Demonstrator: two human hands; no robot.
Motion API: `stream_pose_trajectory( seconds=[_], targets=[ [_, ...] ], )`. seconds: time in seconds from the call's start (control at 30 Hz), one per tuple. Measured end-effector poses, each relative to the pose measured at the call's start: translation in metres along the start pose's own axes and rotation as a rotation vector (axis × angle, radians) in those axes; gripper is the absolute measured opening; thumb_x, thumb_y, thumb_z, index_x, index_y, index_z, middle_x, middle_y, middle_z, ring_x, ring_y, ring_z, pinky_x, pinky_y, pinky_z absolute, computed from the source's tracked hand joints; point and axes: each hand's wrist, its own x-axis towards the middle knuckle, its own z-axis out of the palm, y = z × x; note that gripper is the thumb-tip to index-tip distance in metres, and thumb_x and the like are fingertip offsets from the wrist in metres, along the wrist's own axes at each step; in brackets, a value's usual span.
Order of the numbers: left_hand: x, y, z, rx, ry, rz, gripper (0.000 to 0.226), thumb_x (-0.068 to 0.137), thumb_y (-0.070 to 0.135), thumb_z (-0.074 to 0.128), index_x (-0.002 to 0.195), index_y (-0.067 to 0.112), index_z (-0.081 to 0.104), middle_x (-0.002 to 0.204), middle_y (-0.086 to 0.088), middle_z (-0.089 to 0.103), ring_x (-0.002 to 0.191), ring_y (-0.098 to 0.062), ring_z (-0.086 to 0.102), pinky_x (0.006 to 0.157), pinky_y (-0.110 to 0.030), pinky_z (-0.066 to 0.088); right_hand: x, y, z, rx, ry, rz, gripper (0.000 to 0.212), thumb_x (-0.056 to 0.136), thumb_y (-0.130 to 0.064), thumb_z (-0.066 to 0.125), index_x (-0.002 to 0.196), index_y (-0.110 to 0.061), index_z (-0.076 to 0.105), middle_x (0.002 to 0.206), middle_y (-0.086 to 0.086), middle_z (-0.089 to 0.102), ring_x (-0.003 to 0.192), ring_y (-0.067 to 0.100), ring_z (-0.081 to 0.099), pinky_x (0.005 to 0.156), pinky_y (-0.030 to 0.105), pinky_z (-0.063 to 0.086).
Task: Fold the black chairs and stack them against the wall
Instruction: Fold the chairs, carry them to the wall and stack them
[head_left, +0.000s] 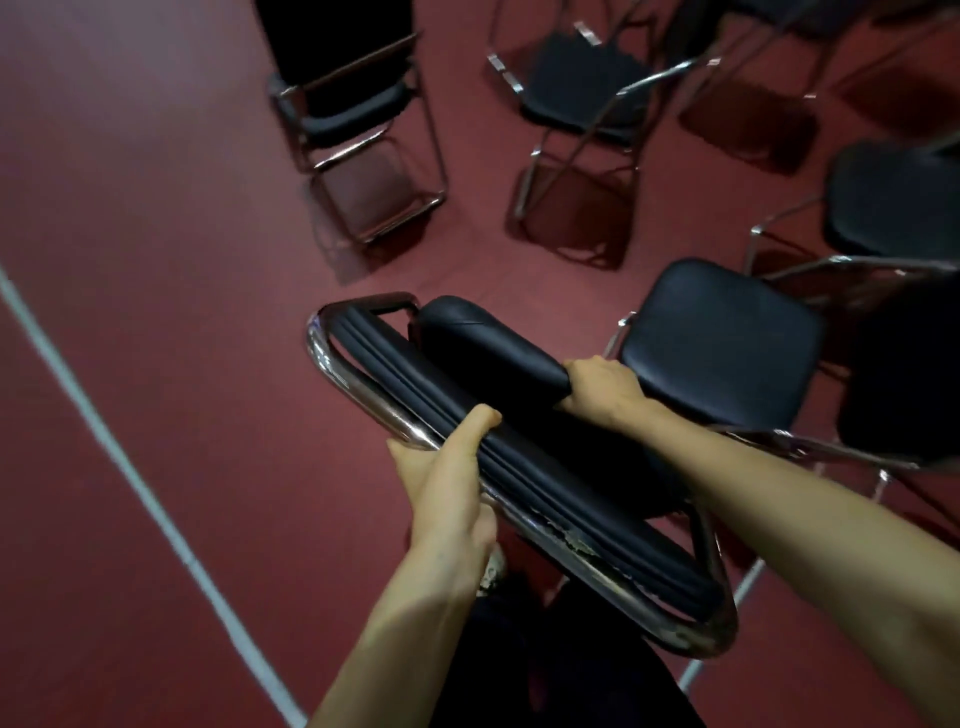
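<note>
Red floor (156, 260) fills most of the view; no wall in sight. Folded chair (545, 483) is held mid-frame, nearly shut, with its chrome frame (363, 400) running from 10 to 5 o'clock and the seat pad (493, 348) lying against the backrest.

Left hand (447, 488) wraps the chrome tube at 7 o'clock, thumb laid on the backrest edge. Right hand (602, 387) is curled round the near end of the seat pad at 2 o'clock.

Risks, my read:
- The left thumb sits close to the closing gap, so a harder squeeze could pinch it.
- If the right hand slips on the smooth vinyl, the seat could swing open again.

In the way: nearest open chair (722, 343) at 3 o'clock, just beside the right forearm — likely snag point. Second open chair (893, 202) at 2, third open chair (582, 88) at 1, fourth open chair (353, 104) at 12. White line (104, 441) crosses at 8 o'clock. The exit looks easiest toward 9, away from the cluster.
</note>
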Motion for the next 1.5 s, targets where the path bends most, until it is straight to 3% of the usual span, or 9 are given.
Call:
stream_pose_trajectory(
  seconds=[0.1, 0.37, 0.53, 0.7, 0.83, 1.0, 1.17, 1.3, 1.5],
  targets=[
    [-0.031, -0.016, 0.019, 0.078, -0.126, -0.002, 0.047, 0.071, -0.011, 0.07, 0.102, 0.016, 0.048, 0.087, -0.008, 0.062, 0.077, -0.024, 0.068, 0.073, -0.046, 0.06, -0.047, 0.045, 0.0, 0.079, 0.043, 0.128, 0.041, 0.08, -0.034, 0.065, 0.116, -0.016, 0.059, 0.112, 0.012, 0.064, 0.101, 0.031, 0.061, 0.073, 0.032, 0.044],
    [-0.126, -0.105, 0.064, 0.372, -0.41, -0.083, 0.048, 0.069, -0.009, 0.071, 0.099, 0.016, 0.044, 0.093, -0.013, 0.06, 0.081, -0.028, 0.064, 0.079, -0.056, 0.057, -0.201, 0.171, 0.042, 0.299, 0.126, 0.473, 0.044, 0.079, -0.036, 0.068, 0.118, -0.017, 0.059, 0.118, 0.012, 0.063, 0.108, 0.032, 0.06, 0.082, 0.034, 0.047],
    [-0.19, -0.169, 0.094, 0.582, -0.614, -0.1, 0.053, 0.072, -0.009, 0.07, 0.117, 0.003, 0.045, 0.094, -0.014, 0.06, 0.079, -0.025, 0.064, 0.074, -0.044, 0.059, -0.306, 0.244, 0.082, 0.395, 0.152, 0.689, 0.044, 0.083, -0.036, 0.065, 0.119, -0.011, 0.058, 0.12, 0.016, 0.061, 0.11, 0.034, 0.059, 0.086, 0.036, 0.048],
    [-0.262, -0.247, 0.128, 0.788, -0.868, -0.088, 0.046, 0.073, -0.009, 0.07, 0.11, 0.005, 0.046, 0.088, -0.009, 0.06, 0.07, -0.018, 0.063, 0.06, -0.031, 0.058, -0.412, 0.304, 0.124, 0.565, 0.183, 0.951, 0.043, 0.084, -0.035, 0.065, 0.119, -0.01, 0.059, 0.118, 0.014, 0.063, 0.109, 0.034, 0.06, 0.084, 0.035, 0.048],
    [-0.322, -0.304, 0.156, 0.959, -1.073, -0.188, 0.059, 0.069, -0.005, 0.074, 0.121, -0.002, 0.045, 0.095, -0.019, 0.061, 0.076, -0.03, 0.066, 0.068, -0.052, 0.06, -0.487, 0.336, 0.15, 0.723, 0.235, 1.159, 0.038, 0.086, -0.036, 0.066, 0.112, -0.009, 0.061, 0.11, 0.012, 0.064, 0.102, 0.032, 0.062, 0.073, 0.031, 0.045],
    [-0.401, -0.384, 0.192, 1.172, -1.386, -0.234, 0.049, 0.075, -0.006, 0.071, 0.113, 0.004, 0.043, 0.087, -0.012, 0.058, 0.063, -0.019, 0.063, 0.045, -0.025, 0.053, -0.566, 0.374, 0.184, 0.889, 0.301, 1.452, 0.041, 0.084, -0.038, 0.067, 0.11, -0.006, 0.062, 0.106, 0.013, 0.066, 0.096, 0.032, 0.064, 0.067, 0.03, 0.045],
    [-0.487, -0.46, 0.223, 1.328, -1.661, -0.178, 0.061, 0.048, 0.013, 0.081, 0.1, 0.012, 0.049, 0.109, -0.019, 0.062, 0.085, -0.03, 0.068, 0.066, -0.04, 0.061, -0.632, 0.406, 0.204, 1.102, 0.43, 1.709, 0.038, 0.084, -0.035, 0.068, 0.107, -0.005, 0.063, 0.1, 0.012, 0.067, 0.089, 0.031, 0.066, 0.067, 0.032, 0.05],
    [-0.56, -0.512, 0.23, 1.43, -1.913, -0.169, 0.056, 0.063, 0.002, 0.078, 0.11, 0.006, 0.05, 0.096, -0.013, 0.066, 0.074, -0.022, 0.069, 0.056, -0.027, 0.056, -0.682, 0.428, 0.227, 1.237, 0.566, 1.852, 0.038, 0.083, -0.035, 0.069, 0.106, -0.005, 0.064, 0.099, 0.013, 0.067, 0.087, 0.031, 0.066, 0.064, 0.03, 0.048],
    [-0.669, -0.603, 0.219, 1.545, -2.112, -0.152, 0.071, 0.043, 0.015, 0.08, 0.106, 0.015, 0.048, 0.104, -0.015, 0.067, 0.088, -0.031, 0.07, 0.075, -0.051, 0.059, -0.766, 0.482, 0.279, 1.364, 0.73, 1.96, 0.031, 0.081, -0.035, 0.071, 0.089, -0.006, 0.065, 0.081, 0.009, 0.067, 0.071, 0.026, 0.065, 0.05, 0.025, 0.04]
  ],
)
